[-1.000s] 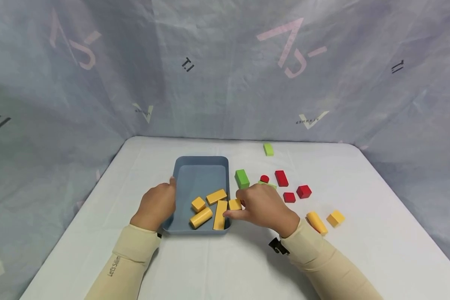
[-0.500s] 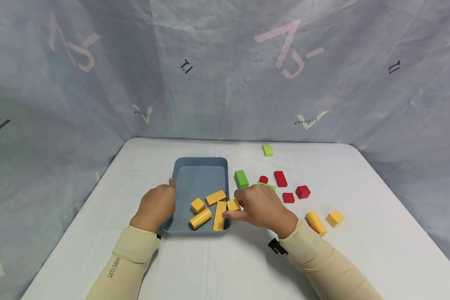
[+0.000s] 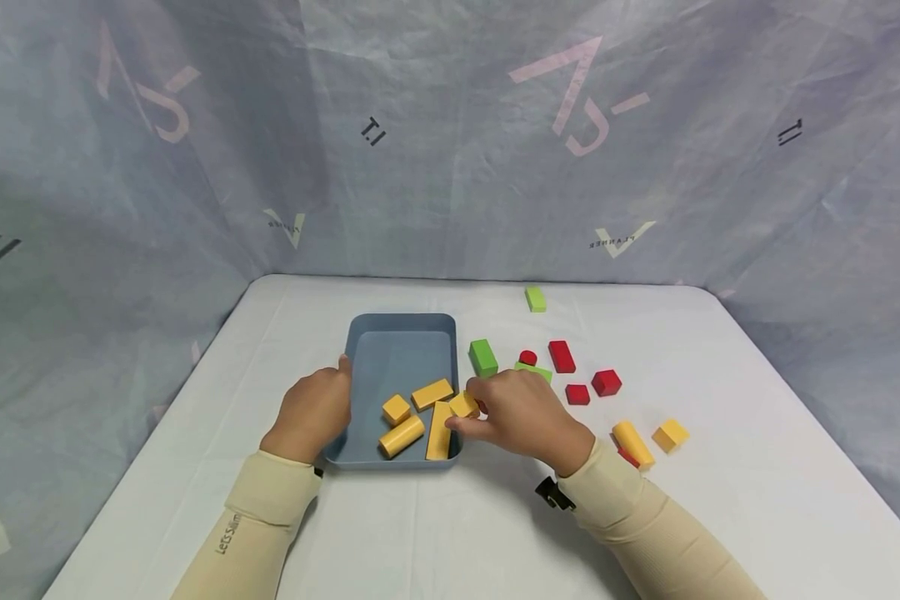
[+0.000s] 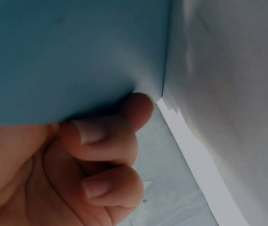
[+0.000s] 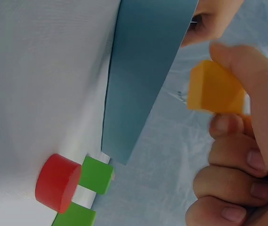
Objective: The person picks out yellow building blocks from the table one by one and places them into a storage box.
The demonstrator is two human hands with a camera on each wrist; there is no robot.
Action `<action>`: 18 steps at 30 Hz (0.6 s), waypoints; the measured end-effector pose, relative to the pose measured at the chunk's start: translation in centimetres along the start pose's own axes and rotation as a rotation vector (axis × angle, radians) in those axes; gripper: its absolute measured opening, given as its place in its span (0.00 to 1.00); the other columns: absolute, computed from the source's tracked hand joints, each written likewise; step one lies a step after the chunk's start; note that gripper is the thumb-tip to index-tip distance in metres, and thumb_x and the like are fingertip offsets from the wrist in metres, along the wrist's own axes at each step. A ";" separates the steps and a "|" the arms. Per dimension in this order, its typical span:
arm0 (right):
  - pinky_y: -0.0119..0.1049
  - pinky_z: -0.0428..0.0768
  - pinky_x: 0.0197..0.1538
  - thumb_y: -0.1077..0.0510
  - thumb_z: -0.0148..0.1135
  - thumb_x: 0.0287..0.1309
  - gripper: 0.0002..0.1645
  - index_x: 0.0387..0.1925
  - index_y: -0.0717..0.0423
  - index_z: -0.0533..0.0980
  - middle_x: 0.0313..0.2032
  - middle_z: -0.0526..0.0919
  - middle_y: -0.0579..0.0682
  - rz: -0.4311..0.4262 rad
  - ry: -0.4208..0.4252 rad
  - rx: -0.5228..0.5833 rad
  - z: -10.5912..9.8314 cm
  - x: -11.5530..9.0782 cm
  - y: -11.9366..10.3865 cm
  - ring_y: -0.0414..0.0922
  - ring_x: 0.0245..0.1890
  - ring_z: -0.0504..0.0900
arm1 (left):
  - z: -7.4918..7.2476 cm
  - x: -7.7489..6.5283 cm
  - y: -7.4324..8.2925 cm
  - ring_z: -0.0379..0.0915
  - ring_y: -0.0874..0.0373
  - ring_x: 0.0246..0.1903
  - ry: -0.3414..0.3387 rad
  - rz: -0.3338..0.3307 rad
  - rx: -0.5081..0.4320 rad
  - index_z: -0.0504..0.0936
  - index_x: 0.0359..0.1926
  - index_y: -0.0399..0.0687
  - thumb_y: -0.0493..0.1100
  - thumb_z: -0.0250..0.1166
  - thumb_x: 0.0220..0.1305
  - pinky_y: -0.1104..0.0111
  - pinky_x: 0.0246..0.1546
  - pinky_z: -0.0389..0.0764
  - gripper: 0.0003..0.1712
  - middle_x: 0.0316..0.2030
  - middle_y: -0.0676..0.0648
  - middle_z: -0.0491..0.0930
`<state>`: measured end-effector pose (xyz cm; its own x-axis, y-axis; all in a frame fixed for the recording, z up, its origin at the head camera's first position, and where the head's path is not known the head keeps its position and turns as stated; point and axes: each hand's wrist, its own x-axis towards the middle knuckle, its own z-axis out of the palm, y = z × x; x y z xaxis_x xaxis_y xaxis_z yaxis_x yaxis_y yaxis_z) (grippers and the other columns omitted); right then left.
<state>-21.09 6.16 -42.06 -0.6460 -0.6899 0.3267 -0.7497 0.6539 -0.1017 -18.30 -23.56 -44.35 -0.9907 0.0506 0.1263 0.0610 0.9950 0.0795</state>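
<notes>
My left hand grips the left wall of a blue-grey tray, thumb up at the rim. In the left wrist view its fingers curl against the tray wall. Thumb and forefinger of my right hand pinch a yellow block above the tray's right rim. Inside the tray's near half lie a yellow cube, a yellow cylinder and two oblong yellow blocks, one slanting and one lengthwise. The right hand's remaining fingers are curled.
Right of the tray are a green block, a red cylinder and several red blocks. Beside the right forearm lie another yellow cylinder, a red piece partly hidden by it, and a yellow cube. A light-green block sits far back.
The yellow block in my right hand has shifted slightly left and up over the rim and turned a little. The left hand and the tray stay in place.
</notes>
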 end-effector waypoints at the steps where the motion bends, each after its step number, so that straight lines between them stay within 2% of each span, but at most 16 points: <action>1: 0.30 0.50 0.19 0.28 0.70 0.57 0.31 0.19 0.43 0.69 0.12 0.56 0.36 -0.001 -0.001 0.002 0.0 0.0 0.0 0.34 0.12 0.57 | 0.0 0.0 0.0 0.84 0.49 0.29 -0.001 0.001 0.000 0.69 0.69 0.22 0.29 0.64 0.66 0.58 0.26 0.84 0.32 0.43 0.31 0.87; 9: 0.30 0.52 0.19 0.28 0.69 0.58 0.30 0.21 0.46 0.74 0.12 0.57 0.36 -0.008 -0.010 0.007 0.1 0.1 0.0 0.34 0.12 0.58 | 0.0 0.0 -0.1 0.82 0.51 0.27 0.004 0.007 0.005 0.69 0.69 0.21 0.29 0.64 0.66 0.59 0.25 0.83 0.32 0.42 0.31 0.87; 18: 0.29 0.59 0.19 0.30 0.70 0.59 0.26 0.27 0.46 0.77 0.13 0.64 0.35 -0.024 -0.015 -0.012 0.2 0.1 0.0 0.33 0.14 0.63 | 0.1 0.1 -0.1 0.81 0.53 0.26 0.004 0.009 0.011 0.69 0.69 0.22 0.30 0.65 0.65 0.59 0.25 0.82 0.32 0.41 0.32 0.87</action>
<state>-21.15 6.05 -42.23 -0.6300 -0.7098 0.3151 -0.7633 0.6406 -0.0832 -18.37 -23.69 -44.45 -0.9895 0.0596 0.1314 0.0689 0.9954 0.0671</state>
